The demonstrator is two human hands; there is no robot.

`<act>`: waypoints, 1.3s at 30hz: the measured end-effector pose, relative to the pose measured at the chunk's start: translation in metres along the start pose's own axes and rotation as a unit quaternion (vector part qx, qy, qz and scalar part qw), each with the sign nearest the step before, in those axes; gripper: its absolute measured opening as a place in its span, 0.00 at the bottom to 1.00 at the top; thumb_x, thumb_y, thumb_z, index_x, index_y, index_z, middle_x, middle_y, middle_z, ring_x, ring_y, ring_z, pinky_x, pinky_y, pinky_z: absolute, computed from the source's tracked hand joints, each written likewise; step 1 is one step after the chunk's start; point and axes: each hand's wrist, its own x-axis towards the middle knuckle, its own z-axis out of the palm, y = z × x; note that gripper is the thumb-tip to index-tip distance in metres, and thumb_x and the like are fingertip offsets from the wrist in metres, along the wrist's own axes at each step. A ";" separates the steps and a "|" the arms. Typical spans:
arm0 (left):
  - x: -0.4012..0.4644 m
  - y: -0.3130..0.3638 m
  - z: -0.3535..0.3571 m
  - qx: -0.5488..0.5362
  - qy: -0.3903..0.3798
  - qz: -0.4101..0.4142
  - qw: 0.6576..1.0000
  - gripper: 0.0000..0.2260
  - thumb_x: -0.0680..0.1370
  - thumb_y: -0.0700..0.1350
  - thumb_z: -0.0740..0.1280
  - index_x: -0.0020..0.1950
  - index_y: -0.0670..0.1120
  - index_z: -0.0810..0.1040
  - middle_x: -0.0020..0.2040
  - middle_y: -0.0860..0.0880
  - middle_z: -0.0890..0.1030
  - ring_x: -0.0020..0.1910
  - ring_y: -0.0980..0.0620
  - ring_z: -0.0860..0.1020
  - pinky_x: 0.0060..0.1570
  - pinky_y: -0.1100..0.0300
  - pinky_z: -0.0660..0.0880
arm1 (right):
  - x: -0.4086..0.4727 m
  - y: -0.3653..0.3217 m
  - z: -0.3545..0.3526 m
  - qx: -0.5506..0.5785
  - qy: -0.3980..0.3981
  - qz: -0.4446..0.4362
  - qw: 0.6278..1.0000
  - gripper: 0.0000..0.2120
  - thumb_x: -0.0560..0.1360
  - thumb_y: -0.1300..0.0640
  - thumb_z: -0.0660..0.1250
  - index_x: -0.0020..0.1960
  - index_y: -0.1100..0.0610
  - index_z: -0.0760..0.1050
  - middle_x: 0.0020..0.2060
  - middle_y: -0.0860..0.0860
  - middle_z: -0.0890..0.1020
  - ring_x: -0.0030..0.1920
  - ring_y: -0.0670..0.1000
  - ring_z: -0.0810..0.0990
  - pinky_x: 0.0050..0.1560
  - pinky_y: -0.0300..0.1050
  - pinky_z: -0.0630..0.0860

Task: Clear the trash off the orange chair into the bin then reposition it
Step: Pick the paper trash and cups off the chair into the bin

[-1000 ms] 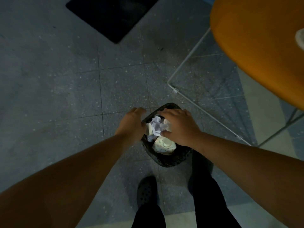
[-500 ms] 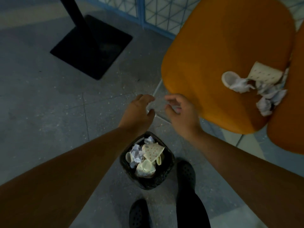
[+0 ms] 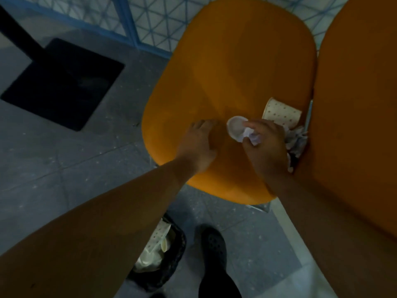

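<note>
The orange chair (image 3: pixel 236 67) fills the upper middle of the view, its backrest at the right. My right hand (image 3: pixel 265 143) grips a crumpled white paper (image 3: pixel 253 137) on the seat, right beside a white cup (image 3: pixel 235 127) lying on its side. A dotted paper cup (image 3: pixel 281 114) and more crumpled paper (image 3: pixel 297 139) lie at the back of the seat, partly hidden by that hand. My left hand (image 3: pixel 198 145) rests over the seat with relaxed fingers, holding nothing. The black bin (image 3: pixel 171 263) stands on the floor below my left forearm, holding cups and paper.
A black square post base (image 3: pixel 62 82) sits on the grey tiled floor at the left. A blue-framed mesh panel (image 3: pixel 148 20) runs behind the chair. My black shoe (image 3: pixel 213 244) stands beside the bin.
Both hands rose from the bin and reached onto the chair seat. My right hand took hold of crumpled paper. The view swung up from the bin to the chair.
</note>
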 end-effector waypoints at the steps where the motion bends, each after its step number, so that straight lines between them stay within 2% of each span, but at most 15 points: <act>1: 0.008 0.004 0.008 0.007 -0.005 0.002 1.000 0.31 0.74 0.43 0.69 0.75 0.48 0.61 0.73 0.46 0.65 0.72 0.44 0.62 0.68 0.48 0.65 | 0.002 0.006 0.000 -0.011 0.006 0.003 1.000 0.15 0.72 0.60 0.67 0.59 0.54 0.78 0.61 0.55 0.77 0.63 0.59 0.72 0.62 0.52 0.71; 4: 0.031 0.015 0.026 0.025 -0.006 0.048 0.999 0.32 0.76 0.50 0.69 0.76 0.48 0.58 0.76 0.47 0.61 0.75 0.45 0.56 0.73 0.51 0.58 | 0.009 0.016 0.004 -0.011 0.005 0.059 0.998 0.16 0.74 0.58 0.67 0.62 0.54 0.77 0.65 0.53 0.75 0.66 0.56 0.70 0.62 0.48 0.70; 7: 0.054 0.021 0.039 0.051 -0.049 0.079 0.994 0.35 0.76 0.52 0.68 0.78 0.49 0.54 0.79 0.48 0.55 0.78 0.46 0.49 0.75 0.50 0.48 | 0.011 0.018 0.011 -0.013 0.001 0.064 0.998 0.16 0.76 0.59 0.65 0.63 0.54 0.76 0.62 0.53 0.77 0.63 0.55 0.73 0.61 0.50 0.73; 9: 0.068 0.023 0.044 0.074 -0.087 0.090 0.989 0.37 0.76 0.55 0.68 0.78 0.52 0.49 0.79 0.50 0.50 0.78 0.47 0.44 0.76 0.44 0.45 | 0.008 0.018 0.014 0.007 0.008 0.054 0.998 0.16 0.76 0.60 0.65 0.64 0.55 0.75 0.59 0.52 0.79 0.60 0.52 0.75 0.56 0.40 0.72; 11: 0.082 0.018 0.047 0.116 -0.117 0.118 0.979 0.38 0.75 0.58 0.67 0.78 0.55 0.49 0.79 0.51 0.51 0.78 0.48 0.44 0.76 0.44 0.46 | 0.006 0.018 0.014 0.028 0.021 0.061 0.997 0.16 0.76 0.61 0.65 0.63 0.56 0.75 0.57 0.51 0.79 0.56 0.48 0.75 0.49 0.26 0.66; 14: 0.091 0.010 0.042 0.159 -0.118 0.163 0.967 0.30 0.74 0.59 0.66 0.74 0.56 0.63 0.76 0.50 0.62 0.76 0.46 0.56 0.72 0.45 0.60 | 0.004 0.017 0.014 0.050 0.045 0.066 0.996 0.14 0.76 0.63 0.66 0.61 0.57 0.76 0.55 0.52 0.79 0.51 0.42 0.71 0.46 0.21 0.64; 16: 0.086 0.010 0.037 0.141 -0.087 0.172 0.971 0.22 0.75 0.55 0.69 0.67 0.53 0.74 0.72 0.46 0.69 0.70 0.42 0.65 0.65 0.47 0.66 | 0.003 0.015 0.014 0.053 0.061 0.055 0.995 0.12 0.76 0.63 0.66 0.59 0.57 0.77 0.52 0.51 0.79 0.49 0.40 0.70 0.47 0.20 0.63; 18: 0.079 0.011 0.030 0.138 -0.063 0.166 0.974 0.17 0.75 0.52 0.69 0.63 0.52 0.78 0.69 0.46 0.72 0.65 0.42 0.68 0.61 0.48 0.69 | 0.003 0.013 0.014 0.055 0.058 0.050 0.996 0.12 0.76 0.61 0.66 0.59 0.56 0.76 0.50 0.47 0.76 0.49 0.41 0.71 0.47 0.23 0.66; 22: 0.061 -0.002 0.015 0.133 -0.035 0.124 0.983 0.13 0.77 0.50 0.67 0.60 0.49 0.80 0.65 0.47 0.74 0.64 0.46 0.69 0.63 0.51 0.69 | 0.002 0.005 0.011 0.068 0.052 0.059 0.995 0.13 0.76 0.61 0.66 0.60 0.53 0.77 0.51 0.45 0.74 0.50 0.43 0.74 0.45 0.25 0.66; 25: 0.039 -0.016 0.006 0.142 0.008 0.114 0.983 0.11 0.79 0.49 0.65 0.58 0.46 0.80 0.61 0.46 0.77 0.61 0.45 0.70 0.55 0.53 0.72 | -0.002 0.000 0.008 0.086 0.068 0.062 0.992 0.13 0.76 0.60 0.67 0.60 0.53 0.77 0.54 0.47 0.76 0.52 0.41 0.74 0.46 0.24 0.68; 27: 0.022 -0.024 0.000 0.191 0.035 0.140 0.971 0.10 0.79 0.48 0.64 0.55 0.46 0.81 0.56 0.46 0.79 0.58 0.42 0.72 0.47 0.54 0.70 | -0.007 -0.003 0.006 0.085 0.084 0.040 0.992 0.13 0.76 0.60 0.67 0.60 0.55 0.78 0.56 0.50 0.77 0.53 0.40 0.73 0.47 0.22 0.68; 30: -0.002 -0.034 -0.010 0.221 0.088 0.154 0.959 0.13 0.78 0.51 0.60 0.50 0.46 0.81 0.51 0.46 0.82 0.52 0.40 0.76 0.47 0.50 0.71 | -0.018 -0.013 0.004 0.081 0.093 -0.017 0.992 0.12 0.75 0.63 0.68 0.58 0.59 0.78 0.55 0.54 0.79 0.52 0.38 0.73 0.49 0.23 0.68; 33: -0.031 -0.041 -0.022 0.175 0.145 0.125 0.966 0.11 0.80 0.49 0.61 0.50 0.44 0.79 0.50 0.44 0.81 0.52 0.40 0.75 0.48 0.49 0.71 | -0.037 -0.031 0.007 0.092 0.073 -0.059 0.991 0.13 0.75 0.65 0.68 0.59 0.61 0.78 0.54 0.57 0.78 0.52 0.37 0.73 0.50 0.23 0.68; 36: -0.068 -0.049 -0.034 0.116 0.189 0.107 0.969 0.10 0.80 0.48 0.61 0.50 0.42 0.77 0.50 0.43 0.79 0.51 0.41 0.75 0.46 0.49 0.72 | -0.065 -0.058 0.013 0.119 0.055 -0.060 0.990 0.13 0.75 0.64 0.68 0.60 0.58 0.78 0.53 0.49 0.75 0.48 0.35 0.74 0.47 0.24 0.70; 39: -0.113 -0.059 -0.046 0.071 0.224 0.101 0.967 0.10 0.80 0.47 0.61 0.52 0.42 0.76 0.51 0.44 0.79 0.50 0.43 0.74 0.48 0.50 0.72 | -0.094 -0.084 0.021 0.144 0.019 -0.067 0.987 0.13 0.76 0.62 0.68 0.60 0.56 0.78 0.53 0.47 0.75 0.49 0.33 0.75 0.49 0.27 0.72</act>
